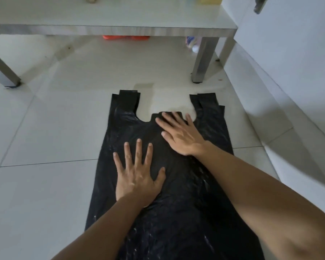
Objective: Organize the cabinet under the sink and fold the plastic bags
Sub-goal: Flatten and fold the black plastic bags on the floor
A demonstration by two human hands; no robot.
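Here, a black plastic bag (176,212) is lying flat on the tiled floor (45,128), spreading out under both hands with its two handle loops pointing away from the person. The left hand (137,177) is pressing down on the bag's left half, palm flat and fingers spread straight. Just beyond it and to its right, the right hand (180,136) is lying flat too, straight fingers angling leftward and reaching the bag's notched top edge between the handles. Farther ahead of the hands, a low grey table (120,30) is standing on the floor, with something orange (124,37) showing beneath it.
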